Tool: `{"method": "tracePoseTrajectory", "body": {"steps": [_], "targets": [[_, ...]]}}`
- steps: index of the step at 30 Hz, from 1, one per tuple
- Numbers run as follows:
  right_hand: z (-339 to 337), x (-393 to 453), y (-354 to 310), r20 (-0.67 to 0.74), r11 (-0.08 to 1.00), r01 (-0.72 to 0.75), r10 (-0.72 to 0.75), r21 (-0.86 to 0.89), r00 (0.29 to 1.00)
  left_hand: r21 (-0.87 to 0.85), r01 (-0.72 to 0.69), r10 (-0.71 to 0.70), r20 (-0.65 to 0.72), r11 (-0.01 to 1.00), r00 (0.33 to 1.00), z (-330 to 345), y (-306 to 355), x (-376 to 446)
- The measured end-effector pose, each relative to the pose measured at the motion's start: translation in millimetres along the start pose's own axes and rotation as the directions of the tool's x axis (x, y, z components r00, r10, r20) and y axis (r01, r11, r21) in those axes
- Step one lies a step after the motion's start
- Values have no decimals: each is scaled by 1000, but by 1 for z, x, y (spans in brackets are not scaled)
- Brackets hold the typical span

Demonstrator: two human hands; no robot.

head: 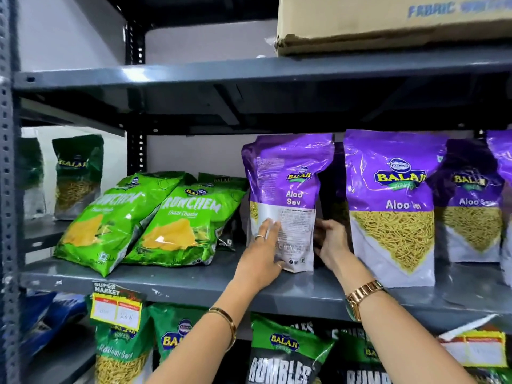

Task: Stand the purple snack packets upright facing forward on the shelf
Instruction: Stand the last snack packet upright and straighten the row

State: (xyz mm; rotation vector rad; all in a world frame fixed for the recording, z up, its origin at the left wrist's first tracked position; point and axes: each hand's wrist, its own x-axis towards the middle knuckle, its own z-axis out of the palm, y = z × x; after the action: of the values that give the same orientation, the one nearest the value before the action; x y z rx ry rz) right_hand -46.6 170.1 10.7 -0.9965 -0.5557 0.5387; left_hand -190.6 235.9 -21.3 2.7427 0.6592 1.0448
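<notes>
A purple Aloo Sev packet (pixel 285 189) stands upright on the grey shelf (pixel 194 284), its printed back side turned toward me. My left hand (pixel 263 253) presses flat on its lower left front. My right hand (pixel 331 242) grips its lower right edge. To the right, a second purple packet (pixel 390 206) stands upright facing forward. A third purple packet (pixel 471 200) stands behind and right of it. Another purple packet (pixel 502 189) is cut off at the frame's right edge.
Two light green Crunchem bags (pixel 116 225) (pixel 182 225) lean back on the shelf's left part. A cardboard box (pixel 388 20) sits on the shelf above. Below are green Balaji packets (pixel 279 353) and yellow price tags (pixel 116 309). A steel upright (pixel 7 189) bounds the left.
</notes>
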Motion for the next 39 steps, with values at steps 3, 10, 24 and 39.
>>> {"method": "tracePoseTrajectory", "body": {"steps": [3, 10, 24, 39], "targets": [[2, 11, 7, -42, 998, -22, 19, -63, 999, -100, 37, -63, -265, 994, 962, -2, 14, -8], [8, 5, 8, -19, 950, 17, -24, -313, 1000, -631, 323, -558, -213, 705, 802, 13, 67, -12], [7, -8, 17, 188, 829, 289, -225, -479, 956, -921, 344, -638, 155, 182, 754, 2, 8, 20], [17, -13, 18, 259, 929, 147, -58, -340, 964, -615, 301, -350, 44, 729, 936, 1, -12, 10]]}}
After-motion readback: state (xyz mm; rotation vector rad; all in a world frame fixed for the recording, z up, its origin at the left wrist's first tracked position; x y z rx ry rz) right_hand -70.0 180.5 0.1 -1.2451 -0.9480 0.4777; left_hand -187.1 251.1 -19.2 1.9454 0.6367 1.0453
